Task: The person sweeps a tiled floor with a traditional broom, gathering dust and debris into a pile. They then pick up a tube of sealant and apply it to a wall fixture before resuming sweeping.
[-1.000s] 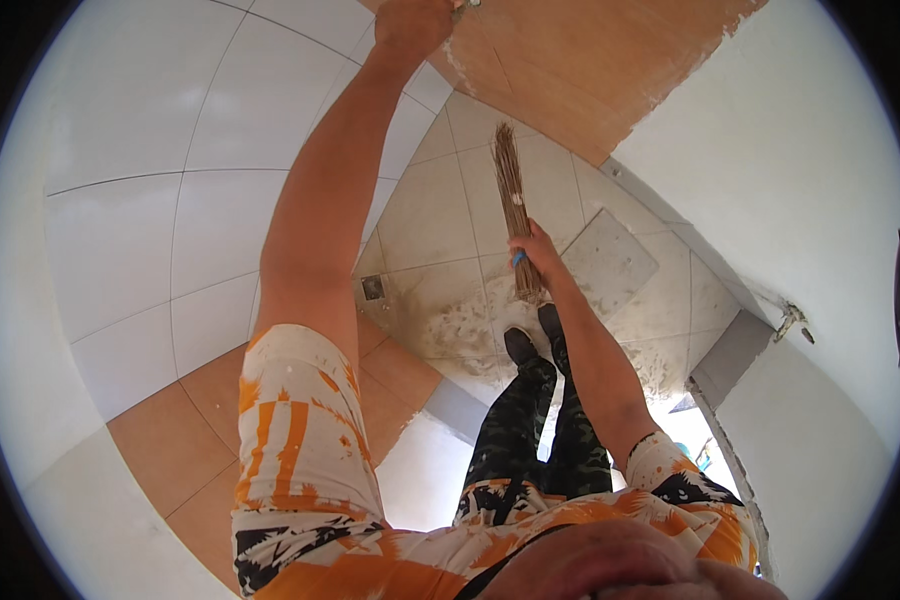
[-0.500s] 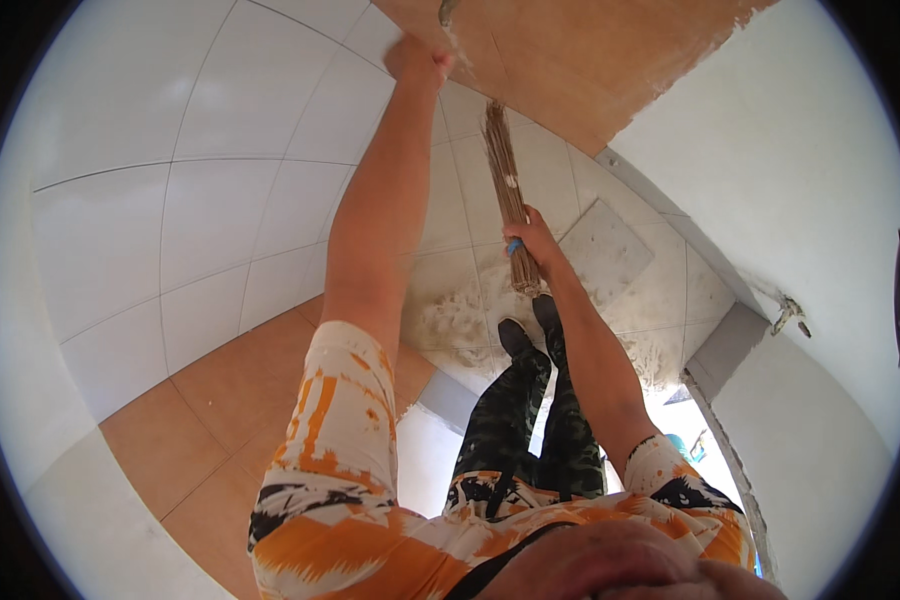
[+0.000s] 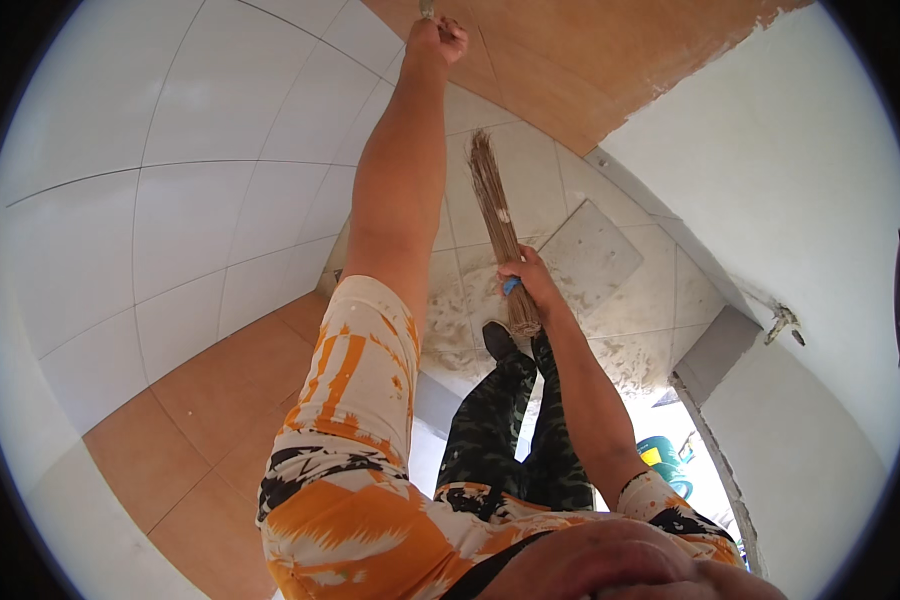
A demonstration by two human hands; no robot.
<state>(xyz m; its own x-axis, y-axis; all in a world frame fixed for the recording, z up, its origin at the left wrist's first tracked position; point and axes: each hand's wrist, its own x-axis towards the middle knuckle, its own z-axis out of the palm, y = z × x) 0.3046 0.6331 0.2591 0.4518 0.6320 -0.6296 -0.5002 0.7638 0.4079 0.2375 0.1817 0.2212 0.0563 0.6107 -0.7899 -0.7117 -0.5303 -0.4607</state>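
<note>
While the right hand [image 3: 528, 279] is gripping the light-looking, stiff-looking broom [image 3: 492, 194] by its handy band [image 3: 511, 286], I can't tell if the left hand [image 3: 436, 43] is holding anything.

Honestly can't read any text, numbers or signs here. Closest thing to a label is a small yellow patch [image 3: 651, 457] on the rounded green plastic-looking container [image 3: 660, 442] out in the bright gap at the lower right. It's way too tiny and fuzzy for me to tell if anything's printed on it, or if it's even a label.
</note>
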